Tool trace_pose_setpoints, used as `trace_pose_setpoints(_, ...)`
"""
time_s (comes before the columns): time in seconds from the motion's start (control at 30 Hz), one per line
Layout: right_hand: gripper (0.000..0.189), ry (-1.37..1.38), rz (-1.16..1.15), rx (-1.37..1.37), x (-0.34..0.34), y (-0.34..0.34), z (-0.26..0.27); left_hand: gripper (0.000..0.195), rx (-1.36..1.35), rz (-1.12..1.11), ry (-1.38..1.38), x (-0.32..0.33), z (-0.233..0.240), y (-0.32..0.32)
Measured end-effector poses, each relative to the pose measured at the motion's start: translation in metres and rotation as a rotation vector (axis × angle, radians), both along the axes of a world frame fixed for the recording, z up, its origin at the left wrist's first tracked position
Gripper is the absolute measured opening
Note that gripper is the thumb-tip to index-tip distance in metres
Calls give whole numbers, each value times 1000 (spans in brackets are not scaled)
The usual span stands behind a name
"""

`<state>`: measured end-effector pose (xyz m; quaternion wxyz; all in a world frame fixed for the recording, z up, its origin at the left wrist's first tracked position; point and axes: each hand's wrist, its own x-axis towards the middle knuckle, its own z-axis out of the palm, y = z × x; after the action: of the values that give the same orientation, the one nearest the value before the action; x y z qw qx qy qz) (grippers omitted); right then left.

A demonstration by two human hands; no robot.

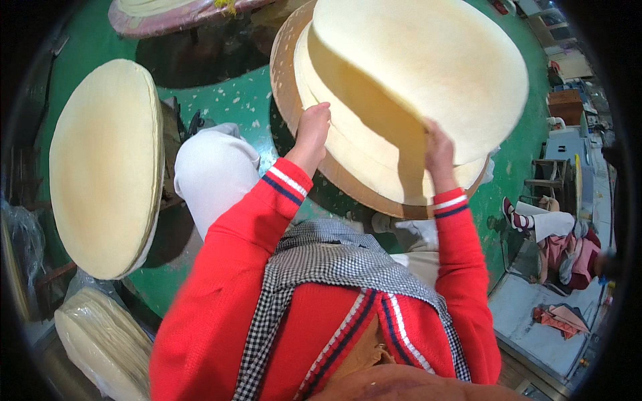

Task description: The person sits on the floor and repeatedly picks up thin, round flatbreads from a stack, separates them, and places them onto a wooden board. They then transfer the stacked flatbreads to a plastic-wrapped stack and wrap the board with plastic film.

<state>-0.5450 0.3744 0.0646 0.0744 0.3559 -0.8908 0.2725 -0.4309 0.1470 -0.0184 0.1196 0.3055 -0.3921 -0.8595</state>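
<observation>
Before me a stack of large round cream-coloured sheets (pixel 361 155) lies on a round brown board (pixel 287 95). My right hand grips the near edge of the top sheet (pixel 431 65), which is raised and curves above the stack. That hand (pixel 440 150) is slightly blurred. At the near left edge of the stack, my left hand (pixel 313 131) is closed, its fingers on the rim of a lower sheet; how many layers it holds is hidden. The sheets' material cannot be told.
Another stack of round sheets (pixel 105 170) stands at the left, above a plastic-wrapped stack (pixel 103 341). A pink-rimmed round thing (pixel 175 22) is at the top. A seated person (pixel 562 240), a wooden stool (pixel 549 175) and a pale platform (pixel 521 306) are at the right.
</observation>
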Motion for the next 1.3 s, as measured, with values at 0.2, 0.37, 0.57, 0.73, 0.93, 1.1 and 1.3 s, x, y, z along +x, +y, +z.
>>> trace_pose_setpoints(0.2,32,4,11,70,29,15,-63,29,165,64,-96,6,5,7)
trace_pose_setpoints(0.37,35,-105,7,49,19,16,-53,15,-293,-183,-211,-4,-14,-3)
trace_pose_setpoints(0.57,35,-81,28,51,19,23,-57,14,-485,9,-138,-18,-20,-1)
trace_pose_setpoints(0.73,36,-148,-32,20,11,43,-60,23,-169,189,-178,-7,-6,0)
trace_pose_setpoints(0.93,40,15,9,157,15,50,-56,18,-1104,-280,-409,-5,-4,-6)
trace_pose_setpoints(1.1,49,148,156,328,24,34,-52,21,-1248,-180,-415,-11,-9,-5)
trace_pose_setpoints(1.3,45,78,83,198,19,35,-52,20,-404,-7,-193,-15,-6,4)
